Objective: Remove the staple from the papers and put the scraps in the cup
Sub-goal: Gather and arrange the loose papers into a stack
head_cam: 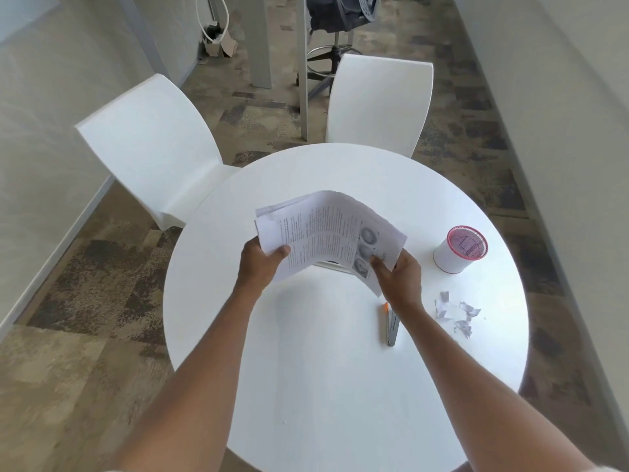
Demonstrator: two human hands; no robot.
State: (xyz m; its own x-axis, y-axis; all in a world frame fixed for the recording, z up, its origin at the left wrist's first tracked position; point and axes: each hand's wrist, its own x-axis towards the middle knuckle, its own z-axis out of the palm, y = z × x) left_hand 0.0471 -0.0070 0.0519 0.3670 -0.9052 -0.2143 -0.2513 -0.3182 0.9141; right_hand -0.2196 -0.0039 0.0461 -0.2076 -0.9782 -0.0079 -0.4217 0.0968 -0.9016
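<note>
Both hands hold a bundle of printed papers [326,233] lifted above the round white table [340,386]. My left hand [260,267] grips the left corner of the papers with the thumb on top. My right hand [396,277] pinches the lower right edge, where the sheets bend downward. A white cup with a red rim [459,248] stands upright at the right of the table. Several small torn paper scraps [457,313] lie on the table in front of the cup. No staple is visible.
A slim grey tool with an orange tip [391,323] lies on the table just below my right wrist. Two white chairs [153,148] [377,103] stand behind the table. A dark object is partly hidden under the papers.
</note>
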